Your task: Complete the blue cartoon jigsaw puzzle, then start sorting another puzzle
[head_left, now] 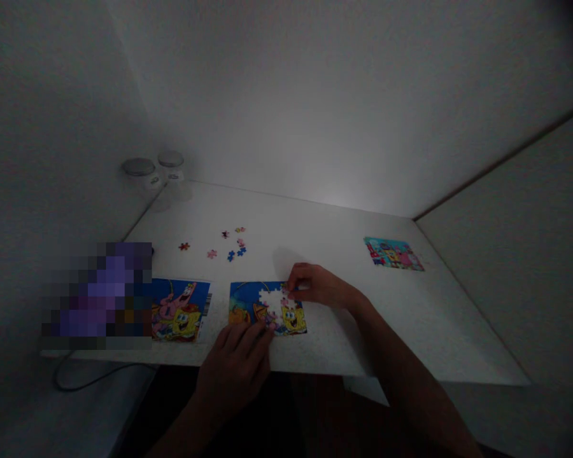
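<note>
Puzzle (246,291) at the piece-fitting step, near middle.
Near left: printed picture (186,312). Beyond, left of centre: loose pieces (212,254). Along puzzle's near edge: left hand (233,364), unclenched, steadying. Right of gap (270,299): right hand (325,286), fingertips drawn together; cannot tell if around a piece. Next, by judgement: light alignment, gentle press. Far right: second picture (394,253).

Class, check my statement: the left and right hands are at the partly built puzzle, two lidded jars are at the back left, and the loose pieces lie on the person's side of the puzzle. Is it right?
Not quite: the head view shows the loose pieces beyond the puzzle, towards the back wall. The rest stands.
</note>
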Tool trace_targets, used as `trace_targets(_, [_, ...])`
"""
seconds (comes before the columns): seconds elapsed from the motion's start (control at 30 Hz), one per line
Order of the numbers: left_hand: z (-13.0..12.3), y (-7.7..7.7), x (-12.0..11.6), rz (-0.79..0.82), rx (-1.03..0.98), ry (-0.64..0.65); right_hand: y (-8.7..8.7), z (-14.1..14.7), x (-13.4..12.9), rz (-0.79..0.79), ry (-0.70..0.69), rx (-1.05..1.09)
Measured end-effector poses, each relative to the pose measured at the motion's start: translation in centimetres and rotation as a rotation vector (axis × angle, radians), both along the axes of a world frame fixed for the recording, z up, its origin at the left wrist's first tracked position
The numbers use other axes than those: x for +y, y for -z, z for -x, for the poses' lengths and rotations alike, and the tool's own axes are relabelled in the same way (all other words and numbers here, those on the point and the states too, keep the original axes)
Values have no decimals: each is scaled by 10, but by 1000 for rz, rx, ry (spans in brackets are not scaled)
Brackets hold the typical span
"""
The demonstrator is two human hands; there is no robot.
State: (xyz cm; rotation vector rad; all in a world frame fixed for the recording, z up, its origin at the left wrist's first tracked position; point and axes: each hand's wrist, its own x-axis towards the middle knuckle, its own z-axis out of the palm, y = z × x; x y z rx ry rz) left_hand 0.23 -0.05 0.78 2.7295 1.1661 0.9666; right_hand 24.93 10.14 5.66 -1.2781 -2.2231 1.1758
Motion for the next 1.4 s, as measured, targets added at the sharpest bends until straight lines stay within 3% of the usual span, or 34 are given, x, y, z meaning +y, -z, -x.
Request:
trace_targets(0.13, [-2, 0, 0, -11, -6, -11, 0, 5, -1, -60, -74, -87])
trace_targets(0.33, [-5, -2, -1, -13, -45, -62, -4, 7, -3, -87, -45, -111])
trace_targets(0.53, [-5, 7, 6, -157, -53, -62, -4, 14, 2, -134, 222, 5])
trace_targets(0.67, [-6, 9, 10, -221, -107, -64, -2, 32, 17, -178, 260, -50])
trace_targets(0.83, [-7, 10, 12, -224, -142, -89, 1, 75, 57, -298, 255, -149])
trace_targets(1.0, [-4, 12, 8, -167, -154, -54, 4, 112, 88, -287, 307, -316])
trace_targets(1.17, [2, 7, 2, -48, -105, -11, 10, 118, 94, -258, 340, -328])
trace_targets(1.4, [3, 5, 1, -34, -107, -14, 9, 108, 96, -256, 307, -250])
